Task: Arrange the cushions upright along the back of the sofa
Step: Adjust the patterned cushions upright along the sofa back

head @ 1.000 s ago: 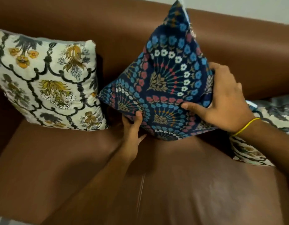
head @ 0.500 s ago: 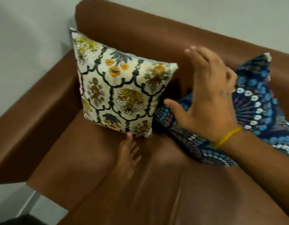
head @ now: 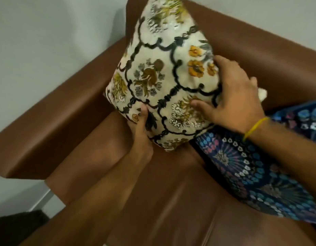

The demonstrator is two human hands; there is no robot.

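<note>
A cream cushion (head: 164, 73) with a black lattice and yellow flowers stands tilted on one corner in the left corner of the brown sofa (head: 171, 201). My left hand (head: 141, 128) grips its lower left edge, thumb on the front. My right hand (head: 231, 93) holds its right side, fingers wrapped behind. A navy cushion (head: 251, 167) with blue and pink flowers lies slanted on the seat to the right, partly under my right forearm.
The sofa's left armrest (head: 52, 125) runs beside the cream cushion, and the backrest (head: 260, 43) rises behind both cushions. A grey wall (head: 47, 41) stands past the armrest. Bare seat leather shows in front of the cushions.
Both hands left the navy cushion, which now lies slanted on the seat. They have taken hold of the cream cushion and turned it onto one corner. The view swung left.
</note>
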